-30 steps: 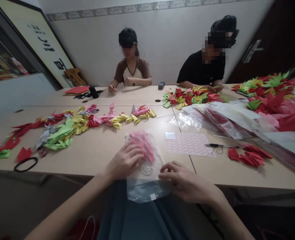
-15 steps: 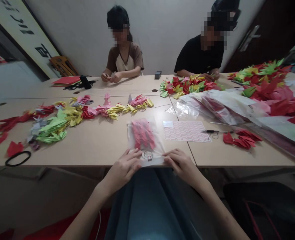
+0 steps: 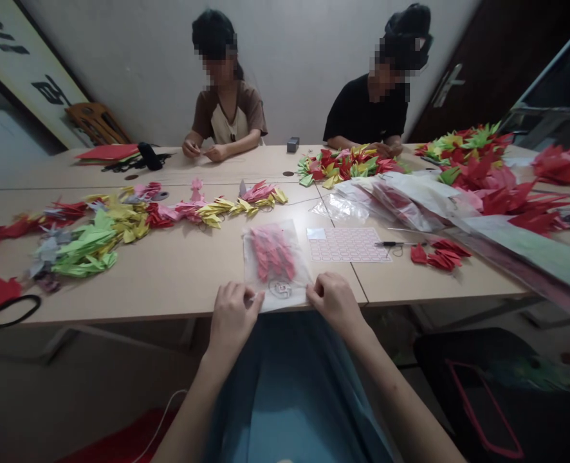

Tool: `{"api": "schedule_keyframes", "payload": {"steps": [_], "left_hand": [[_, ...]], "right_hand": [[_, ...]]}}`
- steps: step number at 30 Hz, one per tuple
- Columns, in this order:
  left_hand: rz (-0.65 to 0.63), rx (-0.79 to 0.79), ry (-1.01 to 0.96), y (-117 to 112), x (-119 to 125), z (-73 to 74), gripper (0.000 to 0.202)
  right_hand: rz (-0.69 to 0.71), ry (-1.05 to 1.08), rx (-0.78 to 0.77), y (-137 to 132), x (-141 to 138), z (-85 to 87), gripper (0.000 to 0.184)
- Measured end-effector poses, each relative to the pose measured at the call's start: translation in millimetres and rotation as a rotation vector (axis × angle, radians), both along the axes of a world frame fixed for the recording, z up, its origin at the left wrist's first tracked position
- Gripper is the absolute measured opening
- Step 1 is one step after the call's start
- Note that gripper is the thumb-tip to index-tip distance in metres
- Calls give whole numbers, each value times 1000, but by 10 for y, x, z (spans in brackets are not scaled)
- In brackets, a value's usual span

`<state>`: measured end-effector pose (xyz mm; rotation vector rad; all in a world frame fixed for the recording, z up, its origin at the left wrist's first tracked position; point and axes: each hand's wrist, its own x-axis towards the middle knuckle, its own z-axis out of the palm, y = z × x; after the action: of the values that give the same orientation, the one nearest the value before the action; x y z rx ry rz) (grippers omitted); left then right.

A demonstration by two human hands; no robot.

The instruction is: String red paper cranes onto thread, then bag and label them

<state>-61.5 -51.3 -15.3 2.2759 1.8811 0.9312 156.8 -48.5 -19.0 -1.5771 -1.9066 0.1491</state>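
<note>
A clear plastic bag (image 3: pixel 275 260) holding pink folded paper cranes and a small ring lies flat at the near edge of the table (image 3: pixel 179 283). My left hand (image 3: pixel 233 318) pinches the bag's near left corner with its fingers curled. My right hand (image 3: pixel 330 301) pinches the near right corner the same way. Both hands sit at the table edge above my lap.
A sticker sheet (image 3: pixel 347 245) and a pen (image 3: pixel 401 244) lie right of the bag, then red paper cranes (image 3: pixel 437 255). Strings of coloured cranes (image 3: pixel 121 222) cross the left side; a black band (image 3: pixel 8 311) lies at far left. Two people sit opposite, with plastic bags (image 3: pixel 401 199) and crane heaps (image 3: pixel 482 167) at right.
The bag's loose lower end, which hung over the table edge, has been folded up. Both hands have shifted to grip the near corners, and the view has dropped lower.
</note>
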Motion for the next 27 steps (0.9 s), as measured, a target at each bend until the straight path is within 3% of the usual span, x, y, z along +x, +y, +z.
{"api": "schedule_keyframes", "payload": {"steps": [3,8,11,15,19,21,24,25,27], "left_hand": [[27,-22,-12,-18,-56,-11,16],[67,-107,77,73,-101,96,15],[96,-221,192,240,-145,210,22],[18,-317,246,567,-299,313,16],[-92,-359,258,850,-460,433,12],[-76,-299,313,885,-457,516,12],[-45,-62,363,771,-276,578,22],[-69,21,351,706,-176,564,25],[-233,148,306,584,44,482,25]], "right_hand": [[-4,-15,26,-23,-1,-9,7],[55,-64,79,-91,-19,1,16],[56,-89,99,-116,-58,17,15],[74,-103,81,-66,5,38,16],[-12,-244,129,84,294,29,39],[-29,-337,106,130,448,10,53],[37,-395,76,81,587,-15,63],[57,-397,89,36,606,-22,67],[113,-393,145,-75,621,-34,71]]}}
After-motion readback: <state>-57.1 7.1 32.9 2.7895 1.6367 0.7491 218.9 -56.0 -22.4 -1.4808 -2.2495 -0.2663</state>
